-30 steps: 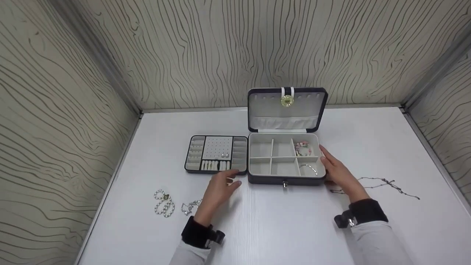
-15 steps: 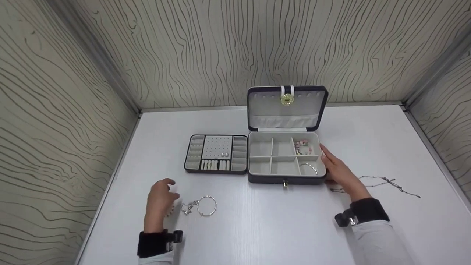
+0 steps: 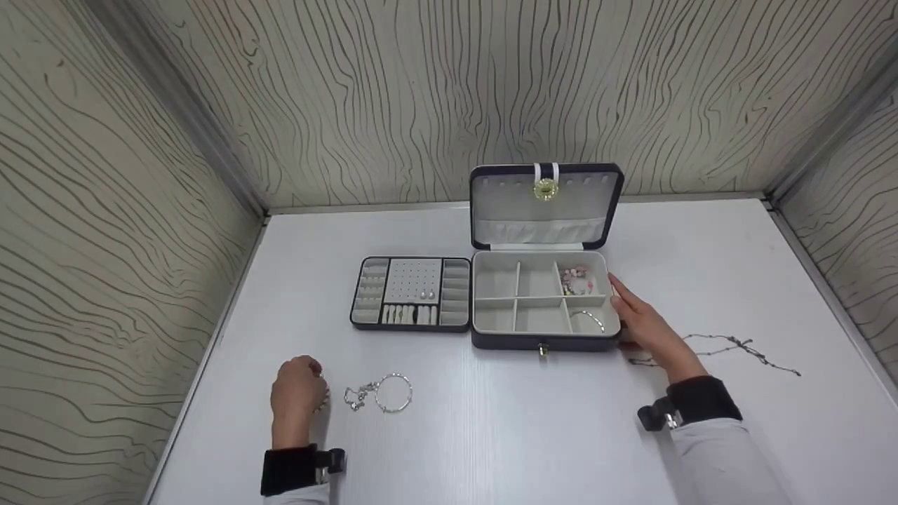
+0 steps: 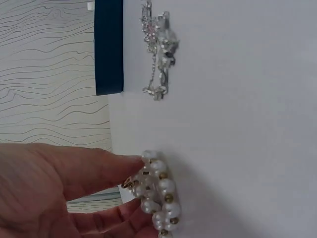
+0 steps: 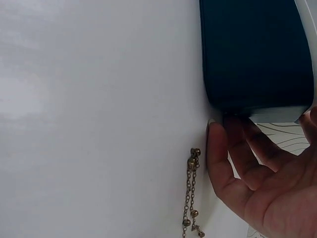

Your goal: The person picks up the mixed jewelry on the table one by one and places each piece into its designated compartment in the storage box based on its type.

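Note:
My left hand [image 3: 298, 396] is at the left of the table, its thumb and fingers pinching a pearl necklace [image 4: 166, 196] of white pearls and gold beads. In the head view the hand hides most of that strand. My right hand [image 3: 649, 333] holds the right end of a dark blue jewelry box [image 3: 544, 342], fingers against its side and thumb at the rim. The box's lid [image 3: 547, 203] stands up. In its right compartments lie a pink beaded bracelet [image 3: 567, 286] and a thin silver bracelet [image 3: 596, 319].
Left of the box sits a jewelry tray [image 3: 414, 327] with pearl earrings [image 3: 427, 294] on its panel. A silver chain [image 3: 355, 398] and a round bangle [image 3: 410, 394] lie right of my left hand. A long dark necklace [image 3: 747, 346] lies beyond my right wrist.
My left hand has moved from the tray's front edge left to the pearl necklace, and its fingers have closed on it. The right hand stays on the box.

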`<action>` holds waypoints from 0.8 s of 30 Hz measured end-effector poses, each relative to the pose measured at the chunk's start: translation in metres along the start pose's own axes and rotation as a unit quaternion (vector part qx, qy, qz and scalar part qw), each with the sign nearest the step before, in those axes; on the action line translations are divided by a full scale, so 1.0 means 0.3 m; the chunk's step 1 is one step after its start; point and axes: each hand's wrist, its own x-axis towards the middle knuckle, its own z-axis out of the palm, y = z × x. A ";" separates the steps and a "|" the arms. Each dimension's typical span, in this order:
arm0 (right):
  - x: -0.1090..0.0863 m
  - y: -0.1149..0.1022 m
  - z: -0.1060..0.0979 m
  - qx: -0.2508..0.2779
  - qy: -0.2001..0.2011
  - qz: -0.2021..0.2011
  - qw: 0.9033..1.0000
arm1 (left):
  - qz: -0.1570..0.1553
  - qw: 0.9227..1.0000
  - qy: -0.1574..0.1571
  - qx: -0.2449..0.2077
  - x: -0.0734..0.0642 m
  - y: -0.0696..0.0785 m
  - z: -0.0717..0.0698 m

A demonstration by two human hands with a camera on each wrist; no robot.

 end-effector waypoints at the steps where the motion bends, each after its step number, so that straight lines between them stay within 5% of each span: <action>1: -0.001 0.000 0.001 0.003 -0.001 0.001 1.000 | 0.000 1.000 0.005 -0.002 0.000 -0.001 0.003; 13: 0.003 -0.002 0.003 0.002 -0.003 0.018 1.000 | -0.028 0.999 0.035 0.007 -0.003 -0.015 0.002; 18: 0.001 -0.004 0.002 0.000 -0.006 0.016 1.000 | -0.015 0.994 0.104 0.001 -0.001 -0.008 -0.006; 24: 0.003 0.001 0.000 0.004 -0.007 0.014 1.000 | 0.028 0.979 0.197 -0.033 0.004 0.039 -0.039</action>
